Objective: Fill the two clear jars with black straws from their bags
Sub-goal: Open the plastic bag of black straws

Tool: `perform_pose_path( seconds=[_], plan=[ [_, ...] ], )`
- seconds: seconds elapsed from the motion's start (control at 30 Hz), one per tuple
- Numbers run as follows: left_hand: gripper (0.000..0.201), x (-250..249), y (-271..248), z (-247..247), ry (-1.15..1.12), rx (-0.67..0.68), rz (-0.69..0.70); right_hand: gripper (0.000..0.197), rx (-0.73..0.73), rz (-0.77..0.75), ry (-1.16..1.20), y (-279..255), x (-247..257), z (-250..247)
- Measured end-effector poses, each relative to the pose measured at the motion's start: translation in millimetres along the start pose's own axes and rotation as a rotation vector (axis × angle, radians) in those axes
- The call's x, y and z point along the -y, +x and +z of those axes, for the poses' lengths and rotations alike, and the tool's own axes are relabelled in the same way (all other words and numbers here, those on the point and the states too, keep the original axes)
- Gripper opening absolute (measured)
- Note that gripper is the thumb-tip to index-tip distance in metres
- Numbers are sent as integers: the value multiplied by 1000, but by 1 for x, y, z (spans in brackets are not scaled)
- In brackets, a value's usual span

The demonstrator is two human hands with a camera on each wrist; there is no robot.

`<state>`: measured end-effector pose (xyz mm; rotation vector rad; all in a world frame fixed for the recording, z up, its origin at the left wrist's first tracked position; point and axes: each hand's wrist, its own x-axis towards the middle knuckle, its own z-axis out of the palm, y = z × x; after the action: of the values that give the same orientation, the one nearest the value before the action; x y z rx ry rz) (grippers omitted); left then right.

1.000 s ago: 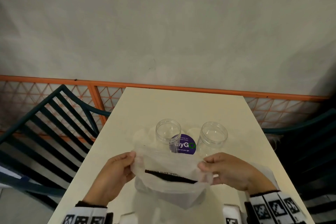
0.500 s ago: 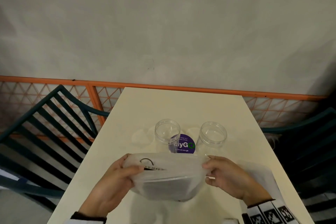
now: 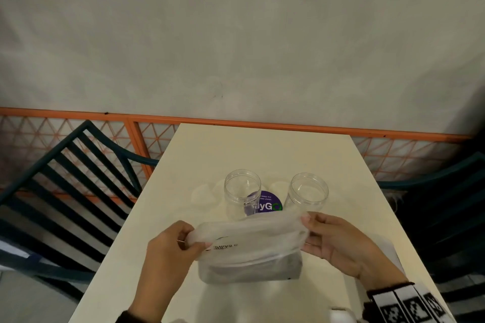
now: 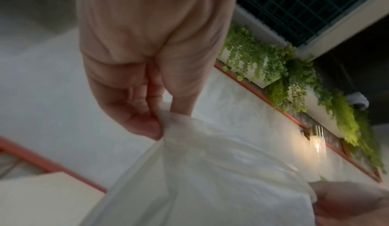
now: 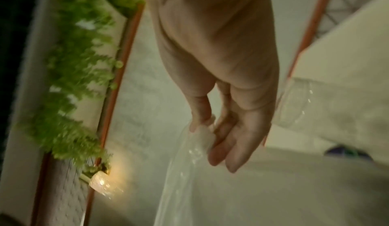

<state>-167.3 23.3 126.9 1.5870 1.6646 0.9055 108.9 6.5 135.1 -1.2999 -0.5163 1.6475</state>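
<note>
Two clear jars stand open on the cream table (image 3: 262, 155): the left jar (image 3: 242, 198) and the right jar (image 3: 308, 195). Just in front of them I hold a frosted plastic bag (image 3: 249, 249) with dark straws (image 3: 262, 267) showing through its lower part. My left hand (image 3: 183, 244) pinches the bag's left top corner (image 4: 174, 121). My right hand (image 3: 312, 231) pinches the right top corner (image 5: 202, 129) between thumb and fingers. The bag's top edge is stretched between both hands. The straws themselves are blurred behind the plastic.
A purple round sticker (image 3: 265, 204) lies on the table between the jars. Dark slatted chairs stand at the left (image 3: 65, 191) and the right (image 3: 446, 204). An orange railing (image 3: 131, 118) and a grey wall lie beyond the table's far edge. More plastic (image 3: 393, 257) lies under my right wrist.
The bag has turned over and its top edge is now pulled taut; both hands have shifted slightly forward toward the jars. The black opening strip seen earlier is out of sight.
</note>
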Motion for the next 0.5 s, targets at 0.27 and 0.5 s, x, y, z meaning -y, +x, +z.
perform_pose_path(
  seconds=[0.27, 0.5],
  plan=[
    [26, 8, 2, 18, -544, 358, -372, 44, 129, 113, 321, -1, -2, 12],
    [16, 9, 10, 2, -1087, 668, -604, 21, 110, 259, 284, -2, -4, 9]
  ],
)
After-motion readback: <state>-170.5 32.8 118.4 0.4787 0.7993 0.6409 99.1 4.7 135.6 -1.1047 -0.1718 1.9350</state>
